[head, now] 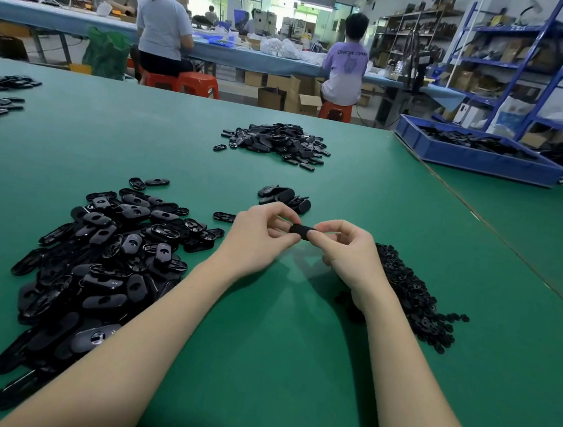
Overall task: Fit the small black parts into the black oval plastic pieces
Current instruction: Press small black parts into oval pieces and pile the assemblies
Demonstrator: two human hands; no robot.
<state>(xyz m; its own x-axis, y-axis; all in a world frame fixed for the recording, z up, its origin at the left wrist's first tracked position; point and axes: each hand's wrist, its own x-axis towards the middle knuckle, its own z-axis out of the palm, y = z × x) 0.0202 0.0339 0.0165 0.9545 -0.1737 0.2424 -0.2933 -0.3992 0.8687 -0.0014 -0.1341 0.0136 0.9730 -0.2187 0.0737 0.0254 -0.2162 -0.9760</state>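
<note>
Hands: left hand (264, 232) and right hand (342, 250) both pinch one oval piece (300, 231) above the desk (277, 350).
Tip: keep it level — press squarely.

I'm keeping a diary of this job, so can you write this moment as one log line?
step: fitting | left hand: pinches oval piece | right hand: pinches same piece | small parts pile: beside right hand | oval pile: left

Black oval piece (300, 231) above table; oval heap (104, 258) left, small-parts heap (410, 294) right.
</note>
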